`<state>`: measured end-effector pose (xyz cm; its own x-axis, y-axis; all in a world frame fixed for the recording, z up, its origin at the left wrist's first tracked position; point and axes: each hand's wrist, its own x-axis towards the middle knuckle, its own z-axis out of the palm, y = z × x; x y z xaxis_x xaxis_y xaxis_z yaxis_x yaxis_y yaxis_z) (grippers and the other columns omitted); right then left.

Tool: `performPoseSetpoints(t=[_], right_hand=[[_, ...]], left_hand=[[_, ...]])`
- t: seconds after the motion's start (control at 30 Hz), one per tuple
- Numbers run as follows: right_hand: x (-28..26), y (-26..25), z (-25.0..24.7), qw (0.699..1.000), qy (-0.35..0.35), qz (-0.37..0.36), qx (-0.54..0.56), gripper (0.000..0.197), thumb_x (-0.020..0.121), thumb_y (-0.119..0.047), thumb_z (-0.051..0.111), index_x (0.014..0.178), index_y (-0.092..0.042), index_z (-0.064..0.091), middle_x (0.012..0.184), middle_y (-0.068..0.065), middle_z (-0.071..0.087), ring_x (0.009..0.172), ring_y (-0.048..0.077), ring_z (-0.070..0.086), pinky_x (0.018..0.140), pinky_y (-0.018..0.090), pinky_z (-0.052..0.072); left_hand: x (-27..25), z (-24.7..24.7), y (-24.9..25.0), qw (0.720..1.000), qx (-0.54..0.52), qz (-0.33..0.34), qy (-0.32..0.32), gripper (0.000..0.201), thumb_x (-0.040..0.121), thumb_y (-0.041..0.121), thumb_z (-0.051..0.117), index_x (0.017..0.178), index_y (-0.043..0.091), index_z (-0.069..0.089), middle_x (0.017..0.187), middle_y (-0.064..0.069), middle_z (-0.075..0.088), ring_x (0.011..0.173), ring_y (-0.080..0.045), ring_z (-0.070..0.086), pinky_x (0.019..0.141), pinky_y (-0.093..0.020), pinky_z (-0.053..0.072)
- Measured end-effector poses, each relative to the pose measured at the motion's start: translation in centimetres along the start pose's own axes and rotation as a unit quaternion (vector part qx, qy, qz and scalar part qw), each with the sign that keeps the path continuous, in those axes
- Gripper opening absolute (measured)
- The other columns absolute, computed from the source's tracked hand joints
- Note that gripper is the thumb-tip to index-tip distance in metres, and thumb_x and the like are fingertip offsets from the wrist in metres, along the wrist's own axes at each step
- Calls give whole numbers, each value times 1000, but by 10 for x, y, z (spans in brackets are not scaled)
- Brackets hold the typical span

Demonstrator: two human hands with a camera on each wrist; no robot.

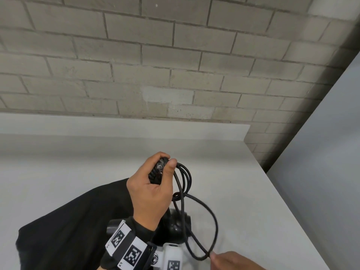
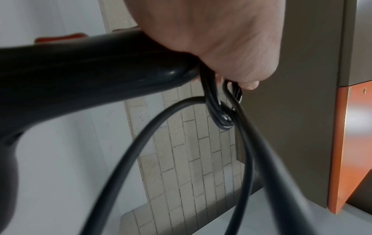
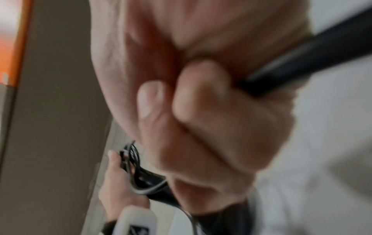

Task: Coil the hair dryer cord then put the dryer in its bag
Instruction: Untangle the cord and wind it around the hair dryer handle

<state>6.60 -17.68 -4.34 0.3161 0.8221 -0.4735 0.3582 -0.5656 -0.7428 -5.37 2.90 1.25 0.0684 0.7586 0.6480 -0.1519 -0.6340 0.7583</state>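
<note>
Two hands work above a pale counter (image 1: pixel 233 182) that runs back to a low upstand under a grey brick wall (image 1: pixel 155 55). The left hand (image 1: pixel 153 188) is raised over the middle of the counter, its grip closed around the black hair dryer (image 1: pixel 176 225): fingers and thumb wrap the handle end, and the dryer's body hangs down below the wrist, close over the counter's near part. Several loops of the black cord (image 1: pixel 212 217) are gathered under the left thumb and spill to the right of the hand, crossing one another just below it. One larger loop swings out toward the counter's near right and comes back to the right hand (image 1: pixel 231 260), which sits low at the near edge of the head view. In the right wrist view that grip is closed too, fingers curled round a stretch of the cord, though the picture is blurred.

A black bag (image 1: pixel 74 227) lies slumped on the near left part of the counter, partly behind the left forearm; whether its mouth is open I cannot tell. The dryer is outside the bag, just to its right.

Bare counter stretches behind the hands to the upstand and off to the right, where the counter's right edge runs diagonally. Beyond that edge stands a tall grey panel (image 1: pixel 321 152).
</note>
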Motion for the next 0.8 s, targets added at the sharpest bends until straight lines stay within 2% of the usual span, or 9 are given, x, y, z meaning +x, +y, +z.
performPoseSetpoints(t=[0.07, 0.17, 0.33, 0.4, 0.5, 0.57, 0.63, 0.7, 0.8], right_hand=[[-7, -17, -17, 1000, -18, 5, -12, 40, 102, -48, 35, 70, -31, 53, 79, 0, 64, 65, -4, 50, 86, -3, 27], [-12, -31, -46, 998, -39, -15, 38, 28, 94, -49, 55, 78, -27, 62, 64, -8, 57, 57, 5, 49, 62, 13, 37], [22, -9, -45, 987, 142, -50, -50, 14, 87, -42, 67, 90, -30, 60, 65, -7, 61, 55, 0, 50, 59, 13, 39], [34, -8, -41, 978, 188, -61, -61, 17, 87, -39, 68, 99, -34, 56, 85, -9, 64, 68, -1, 54, 65, 12, 41], [44, -5, -29, 959, 237, -110, -113, 39, 88, -28, 68, 112, -44, 42, 119, -18, 48, 110, 2, 47, 92, 15, 35], [46, -11, -21, 934, 305, -164, -84, 50, 86, -9, 65, 109, -46, 41, 120, -22, 45, 115, 4, 47, 95, 19, 38], [41, -25, -14, 897, 399, -190, 25, 49, 81, 1, 59, 101, -41, 46, 110, -20, 52, 101, 11, 54, 77, 16, 45], [30, -42, -9, 829, 478, -275, 94, 34, 76, -5, 53, 93, -34, 49, 94, -11, 54, 84, 21, 52, 68, 21, 43], [15, -63, -1, 784, 445, -431, 37, 11, 74, -16, 57, 85, -14, 57, 86, -3, 57, 82, 20, 55, 74, 26, 43]], left_hand=[[1, 0, 1, 1000, 0, 2, 0, 6, 90, 32, 65, 90, 27, 66, 78, 5, 63, 65, -9, 59, 62, -13, 46], [4, 1, 2, 1000, 2, 1, 3, 2, 90, 34, 64, 90, 32, 65, 78, 4, 63, 65, -10, 58, 61, -14, 47], [3, 2, 0, 1000, 12, -3, 2, 8, 90, 35, 64, 90, 27, 67, 80, 7, 64, 66, -7, 60, 63, -10, 45], [3, 2, 0, 1000, 14, -3, 4, 12, 90, 35, 64, 89, 23, 68, 79, 8, 64, 65, -5, 59, 63, -9, 44], [2, 3, -1, 1000, 18, -7, 11, 17, 90, 36, 64, 89, 20, 69, 79, 8, 64, 66, -4, 60, 63, -8, 43], [2, 4, -2, 1000, 21, -11, 18, 17, 90, 37, 64, 89, 20, 69, 80, 7, 64, 66, -5, 60, 64, -8, 43], [2, 5, -2, 999, 24, -14, 22, 16, 90, 38, 64, 89, 22, 69, 80, 8, 65, 67, -5, 60, 65, -9, 44], [3, 5, -2, 999, 23, -14, 22, 15, 90, 38, 64, 90, 23, 68, 81, 9, 65, 68, -4, 61, 65, -9, 45], [3, 5, -2, 999, 30, -11, 23, 14, 90, 38, 64, 89, 25, 67, 80, 9, 64, 66, -5, 59, 64, -11, 44]])
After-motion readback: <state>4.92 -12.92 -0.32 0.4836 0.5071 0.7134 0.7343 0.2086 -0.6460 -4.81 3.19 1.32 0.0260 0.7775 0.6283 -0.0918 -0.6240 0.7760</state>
